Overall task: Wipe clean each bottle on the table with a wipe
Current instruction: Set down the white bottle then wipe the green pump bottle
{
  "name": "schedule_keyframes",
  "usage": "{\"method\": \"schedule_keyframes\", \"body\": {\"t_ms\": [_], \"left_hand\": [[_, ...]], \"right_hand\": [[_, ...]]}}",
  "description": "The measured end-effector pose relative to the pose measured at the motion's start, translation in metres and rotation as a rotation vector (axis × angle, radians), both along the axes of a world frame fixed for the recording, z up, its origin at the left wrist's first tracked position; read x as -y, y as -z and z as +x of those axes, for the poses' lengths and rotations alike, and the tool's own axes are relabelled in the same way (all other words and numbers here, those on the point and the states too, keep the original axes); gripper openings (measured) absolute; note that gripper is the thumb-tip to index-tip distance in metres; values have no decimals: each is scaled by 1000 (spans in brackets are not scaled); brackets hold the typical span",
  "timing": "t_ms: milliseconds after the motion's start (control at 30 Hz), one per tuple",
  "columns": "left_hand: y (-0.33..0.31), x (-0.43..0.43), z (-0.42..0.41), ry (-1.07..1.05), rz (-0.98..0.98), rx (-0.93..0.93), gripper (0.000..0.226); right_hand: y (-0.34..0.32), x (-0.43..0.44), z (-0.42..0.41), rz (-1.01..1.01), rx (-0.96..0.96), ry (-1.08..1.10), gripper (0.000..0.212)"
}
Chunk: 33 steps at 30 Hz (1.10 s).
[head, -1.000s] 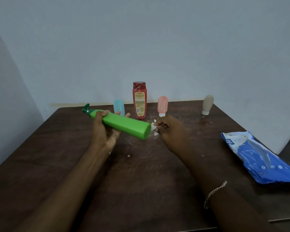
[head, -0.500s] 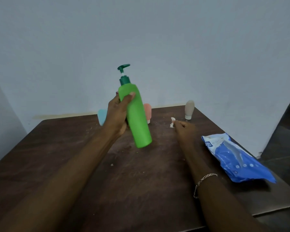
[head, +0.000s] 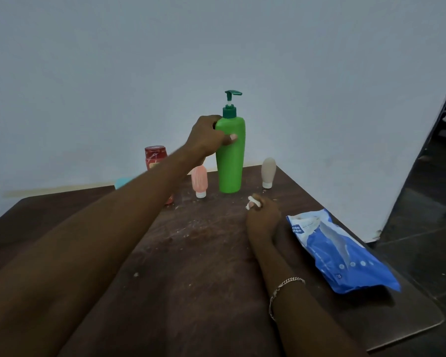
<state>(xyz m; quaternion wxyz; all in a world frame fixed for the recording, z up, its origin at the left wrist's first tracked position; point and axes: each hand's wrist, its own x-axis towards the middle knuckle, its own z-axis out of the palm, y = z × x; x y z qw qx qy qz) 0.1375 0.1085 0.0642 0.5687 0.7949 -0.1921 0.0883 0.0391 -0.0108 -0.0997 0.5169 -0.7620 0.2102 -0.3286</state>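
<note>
The green pump bottle (head: 231, 161) stands upright at the back of the dark wooden table (head: 191, 279), between a small pink tube (head: 199, 180) and a small beige tube (head: 268, 172). My left hand (head: 207, 136) grips its upper body. My right hand (head: 262, 217) rests on the table in front of the bottle, closed on a crumpled white wipe (head: 252, 201). A red bottle (head: 155, 157) and a light blue tube (head: 122, 182) stand further left, partly hidden behind my left forearm.
A blue wipes packet (head: 343, 253) lies at the table's right edge. White specks and smears dot the tabletop. The wall runs close behind the bottles, and dark floor drops away to the right.
My left hand turned the green bottle from lying sideways to upright, then carried it back and stood it in the row. My right hand, holding the wipe, came off the bottle and lowered to the table.
</note>
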Motion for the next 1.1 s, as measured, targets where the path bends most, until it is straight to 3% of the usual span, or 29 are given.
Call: {"method": "schedule_keyframes", "body": {"t_ms": [167, 567, 733, 900, 1100], "left_hand": [[14, 20, 36, -43, 68, 2, 36], [37, 39, 72, -53, 137, -42, 35], [45, 35, 76, -51, 130, -48, 53], [43, 36, 77, -20, 131, -82, 41], [42, 34, 76, -27, 138, -119, 51]], "right_hand": [[6, 1, 11, -1, 6, 37, 27], [10, 4, 17, -41, -23, -5, 23], [13, 4, 18, -81, -19, -6, 22], [12, 2, 17, -85, -43, -27, 20], [14, 1, 18, -82, -44, -49, 21]]}}
